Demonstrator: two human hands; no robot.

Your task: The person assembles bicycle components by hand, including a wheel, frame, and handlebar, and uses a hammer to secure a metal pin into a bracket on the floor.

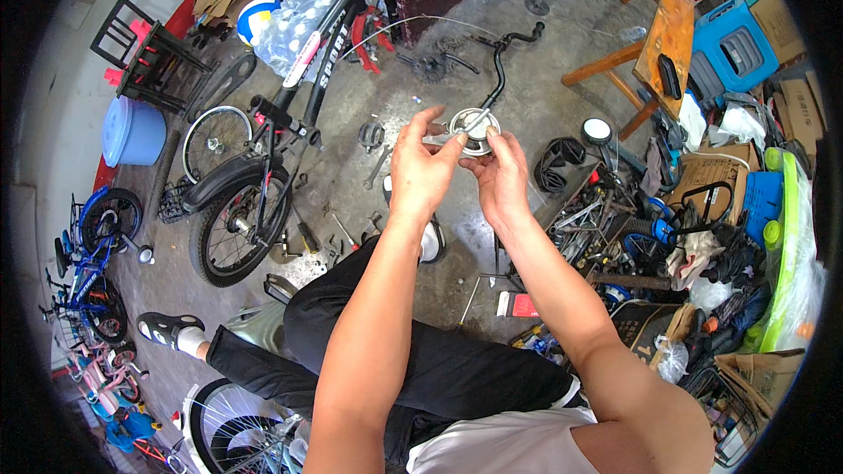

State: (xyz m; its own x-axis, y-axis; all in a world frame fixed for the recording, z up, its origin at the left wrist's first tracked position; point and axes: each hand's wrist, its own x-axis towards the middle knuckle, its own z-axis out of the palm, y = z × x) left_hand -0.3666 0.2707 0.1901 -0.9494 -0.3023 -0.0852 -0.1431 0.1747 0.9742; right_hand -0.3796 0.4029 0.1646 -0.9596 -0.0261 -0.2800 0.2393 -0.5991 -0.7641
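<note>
My left hand point(421, 167) and my right hand point(500, 180) meet in front of me around a round silvery metal part point(475, 125), which looks like a bicycle hub brake. The left fingers and thumb pinch a flat arm at its left side. The right thumb and fingers grip its lower right rim. Fingers hide part of its edge. Just beyond it on the floor lies a black bent handlebar point(500, 70) with a thin cable. A crank with a chainring point(428, 68) lies farther left. Below the left hand sits a wrench point(378, 168).
To the left a black bicycle frame with a rear wheel point(239, 224) lies near a blue bucket point(133, 132). Loose tools, including a screwdriver point(344, 233), are scattered before my legs. A wooden bench point(665, 35) and a heap of metal parts point(584, 224) stand right.
</note>
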